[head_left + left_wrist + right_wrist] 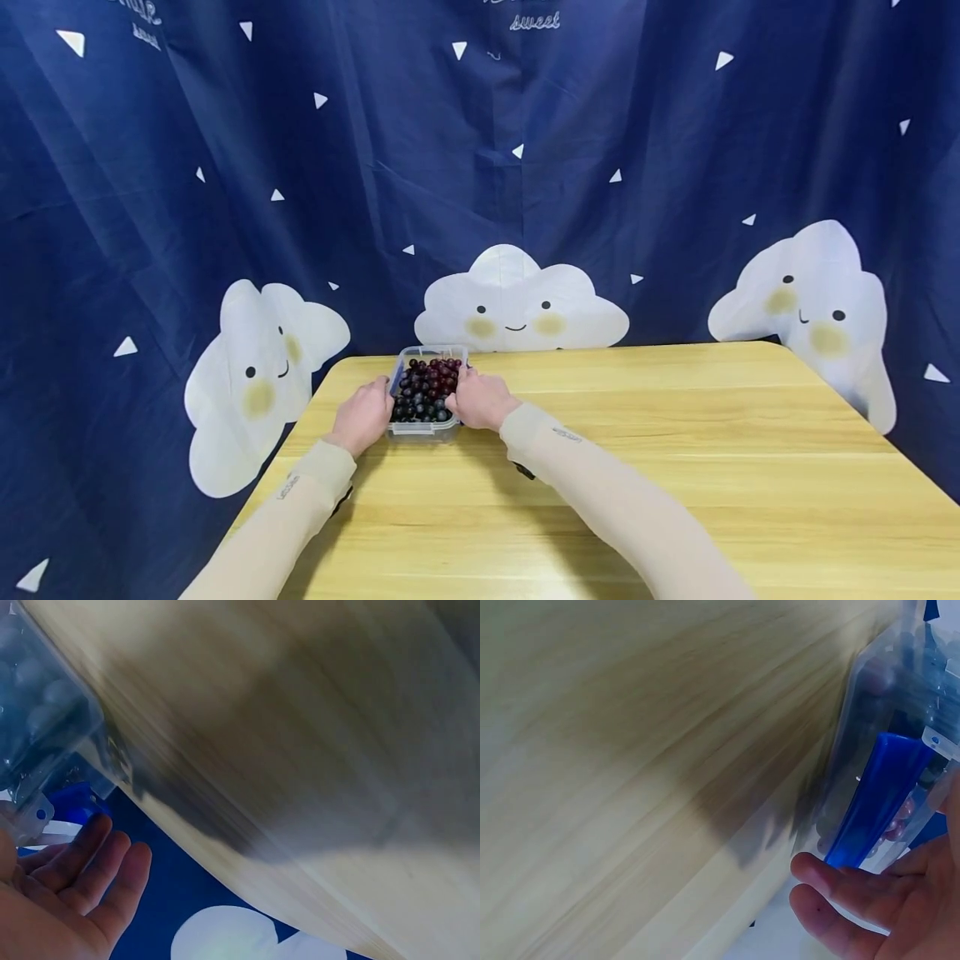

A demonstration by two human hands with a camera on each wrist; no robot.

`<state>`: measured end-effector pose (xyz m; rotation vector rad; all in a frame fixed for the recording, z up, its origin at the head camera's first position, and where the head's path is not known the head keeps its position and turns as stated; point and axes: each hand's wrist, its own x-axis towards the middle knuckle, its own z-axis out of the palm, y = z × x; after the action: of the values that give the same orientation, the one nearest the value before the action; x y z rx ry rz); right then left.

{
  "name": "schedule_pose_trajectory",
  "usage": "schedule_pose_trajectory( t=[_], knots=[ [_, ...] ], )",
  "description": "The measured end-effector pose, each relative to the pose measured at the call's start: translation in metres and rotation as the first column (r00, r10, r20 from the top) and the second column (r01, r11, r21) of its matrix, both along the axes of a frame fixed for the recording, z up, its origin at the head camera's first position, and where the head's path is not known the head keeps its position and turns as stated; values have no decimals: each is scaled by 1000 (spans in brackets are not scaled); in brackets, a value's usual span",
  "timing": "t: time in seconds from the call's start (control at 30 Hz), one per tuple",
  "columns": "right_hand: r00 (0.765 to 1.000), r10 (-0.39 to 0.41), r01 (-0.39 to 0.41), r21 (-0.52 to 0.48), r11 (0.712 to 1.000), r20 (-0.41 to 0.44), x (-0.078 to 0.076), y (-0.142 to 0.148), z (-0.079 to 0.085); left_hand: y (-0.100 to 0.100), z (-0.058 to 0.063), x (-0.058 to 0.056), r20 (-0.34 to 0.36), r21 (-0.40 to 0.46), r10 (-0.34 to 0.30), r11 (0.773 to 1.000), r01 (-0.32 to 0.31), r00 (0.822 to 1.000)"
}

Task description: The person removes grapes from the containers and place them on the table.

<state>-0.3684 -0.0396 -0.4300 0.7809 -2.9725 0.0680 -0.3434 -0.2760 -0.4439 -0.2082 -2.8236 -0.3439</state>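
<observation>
A clear plastic container (pixel 422 432) full of dark grapes (pixel 426 388) is at the far left part of the table, between both hands. My left hand (pixel 365 414) grips its left side at the rim, with the fingers below the edge in the left wrist view. From the right, my right hand (pixel 482 398) holds the opposite side, its thumb near the grapes. A blue side latch (pixel 877 799) hangs along the container wall by the right fingers. Another blue latch (pixel 79 806) shows above the left fingers. No lid covers the grapes.
The light wooden table (pixel 675 433) stretches wide to the right and toward me. Right behind its far edge hangs a dark blue curtain (pixel 420 167) with white cloud prints (pixel 517 304).
</observation>
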Motion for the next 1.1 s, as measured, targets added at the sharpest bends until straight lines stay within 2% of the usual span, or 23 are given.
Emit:
schedule_pose_trajectory(
  t=[0.27, 0.6, 1.1],
  knots=[
    [1000, 20, -21, -34, 999, -19, 8, 14, 0, 11, 1, 9, -46, -15, -12, 1000, 12, 999],
    [1000, 19, -19, -14, 1000, -6, 19, 26, 1, 22, -3, 17, -90, -62, -21, 998, 16, 996],
    [999, 33, -32, -57, 998, 14, 37, 49, 3, 47, 0, 36, -121, -100, -45, 994, 33, 992]
  ],
)
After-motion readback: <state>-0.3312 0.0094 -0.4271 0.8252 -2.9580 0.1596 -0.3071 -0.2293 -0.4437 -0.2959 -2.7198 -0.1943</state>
